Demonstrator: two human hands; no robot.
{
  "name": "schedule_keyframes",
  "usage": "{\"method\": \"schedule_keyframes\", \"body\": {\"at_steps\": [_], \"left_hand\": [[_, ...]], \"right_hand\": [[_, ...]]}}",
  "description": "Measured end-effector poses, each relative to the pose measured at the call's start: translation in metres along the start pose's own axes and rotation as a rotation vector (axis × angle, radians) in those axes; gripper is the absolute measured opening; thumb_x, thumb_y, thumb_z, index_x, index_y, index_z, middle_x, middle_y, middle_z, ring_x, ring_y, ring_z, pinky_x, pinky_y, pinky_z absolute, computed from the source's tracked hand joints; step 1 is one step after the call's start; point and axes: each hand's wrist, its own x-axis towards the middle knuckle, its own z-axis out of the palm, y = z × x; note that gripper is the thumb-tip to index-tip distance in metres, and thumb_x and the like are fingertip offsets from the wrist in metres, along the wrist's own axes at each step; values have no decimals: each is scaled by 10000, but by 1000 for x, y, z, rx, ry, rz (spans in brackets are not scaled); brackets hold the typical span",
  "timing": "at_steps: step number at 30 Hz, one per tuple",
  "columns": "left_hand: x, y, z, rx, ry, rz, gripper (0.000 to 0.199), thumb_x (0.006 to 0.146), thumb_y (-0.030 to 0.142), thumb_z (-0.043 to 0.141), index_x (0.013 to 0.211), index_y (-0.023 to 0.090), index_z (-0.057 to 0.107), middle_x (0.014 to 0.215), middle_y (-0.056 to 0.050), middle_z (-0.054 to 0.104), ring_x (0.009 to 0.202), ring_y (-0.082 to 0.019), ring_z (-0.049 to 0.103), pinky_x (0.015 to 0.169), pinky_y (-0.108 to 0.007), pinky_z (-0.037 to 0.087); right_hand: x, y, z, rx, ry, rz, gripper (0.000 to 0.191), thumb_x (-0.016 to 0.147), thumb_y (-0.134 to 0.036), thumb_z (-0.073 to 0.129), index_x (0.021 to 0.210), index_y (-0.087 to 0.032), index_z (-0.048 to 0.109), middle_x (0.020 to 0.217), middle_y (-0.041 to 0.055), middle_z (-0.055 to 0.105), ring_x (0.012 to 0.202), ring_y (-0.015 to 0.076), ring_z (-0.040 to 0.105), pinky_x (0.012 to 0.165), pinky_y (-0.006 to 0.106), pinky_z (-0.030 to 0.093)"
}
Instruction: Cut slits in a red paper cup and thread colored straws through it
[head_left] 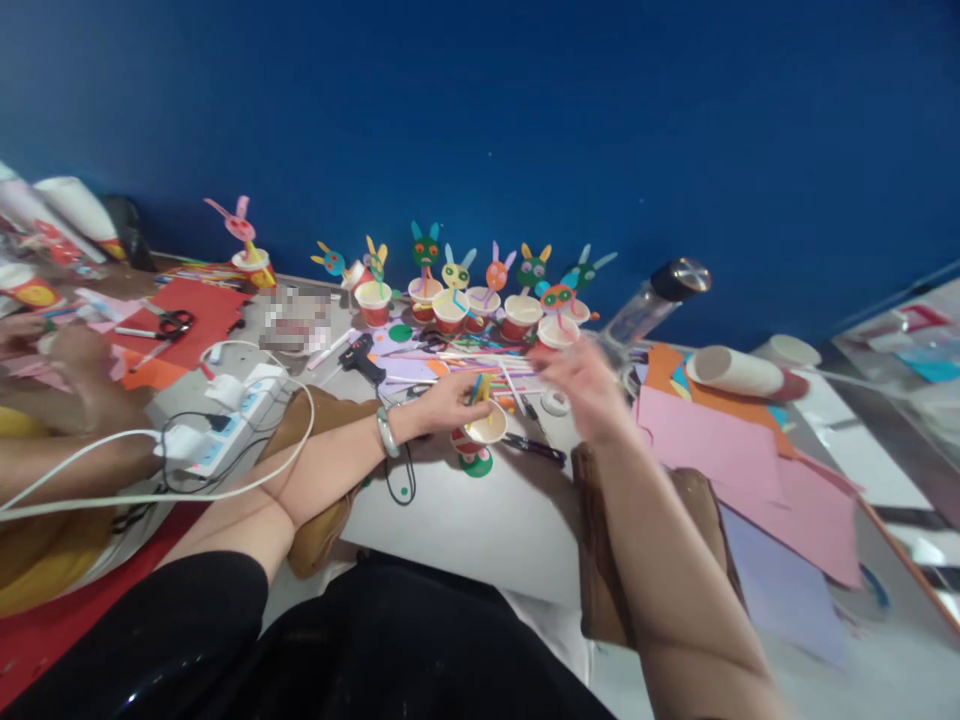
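My left hand (452,402), with a bracelet at the wrist, is closed on a thin yellow and blue strip (481,388) at the rim of a red and white paper cup (491,425). The cup tilts above the white table, with a green paper disc (476,463) at its lower side. Whether my fingers also grip the cup, I cannot tell. My right hand (581,385) is raised and smeared by motion, in front of a cup with an orange rabbit face (559,328). Its fingers are too blurred to read.
Several rabbit-faced paper cups (450,315) line the blue wall. A glue gun (361,358), paper strips, pens and a tape roll (555,402) lie before them. A bottle (645,305) and pink paper (712,440) are on the right. Left are a power strip (238,420) and another person's arm (75,450).
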Motion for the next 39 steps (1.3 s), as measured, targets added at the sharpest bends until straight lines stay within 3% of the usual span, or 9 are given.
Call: {"method": "schedule_keyframes", "body": {"at_steps": [2,5,10,14,18,21,28,34,39], "left_hand": [[1,-2,0,19,27,-2,163,813,312,633,764,156,633,742,-7,640,719,-140,568,680,-256,458],[3,-5,0,-33,11,25,130,795,261,628,832,146,677,852,-39,715,806,-154,647,756,-263,505],[2,-8,2,-29,34,30,208,819,340,630,851,145,696,846,-39,713,779,-148,630,728,-268,510],[1,-10,3,-96,65,51,302,830,436,635,884,145,699,917,-60,731,841,-163,658,780,-289,532],[0,-8,2,-97,83,41,290,829,416,641,919,147,704,888,-47,736,832,-165,665,797,-298,534],[0,-6,1,-103,69,39,283,824,403,648,928,146,708,913,-50,745,858,-174,679,828,-310,542],[0,-5,0,-116,37,52,259,818,424,667,841,165,673,1042,-88,752,986,-210,699,906,-348,557],[-1,-1,-1,-97,20,59,146,773,320,645,763,175,647,1092,-84,759,1046,-223,705,967,-364,556],[1,1,-3,-60,27,80,112,779,277,628,767,174,670,1159,-95,752,1099,-225,705,1033,-389,548]], "right_hand": [[12,-4,-41,83,171,28,616,1050,-654,334,1318,-143,548,1353,260,667,1173,310,703,855,458,556],[6,-2,-62,196,322,3,612,1062,-621,350,1413,-144,507,1441,260,601,1282,355,648,875,476,536],[-45,6,22,-45,-157,105,980,640,-661,917,1432,-216,547,1252,168,725,1107,321,687,855,450,560],[-63,14,63,-229,-269,184,985,609,-570,947,1452,-214,581,1228,129,725,759,187,607,683,370,523],[-63,18,62,-170,-290,166,671,735,-466,878,1309,-188,673,819,8,681,577,127,492,549,305,419],[-66,22,64,-95,-275,160,616,743,-464,873,1264,-205,671,655,-51,578,536,129,487,516,293,390],[-75,22,75,-63,-265,150,646,756,-469,845,1311,-235,611,612,-64,560,495,140,495,505,300,396],[-73,22,72,-110,-188,78,617,746,-404,818,1305,-227,626,881,16,706,631,155,597,610,322,513],[-73,24,71,-132,-161,80,600,748,-326,797,1311,-219,620,699,-52,612,557,132,535,563,296,486]]}}
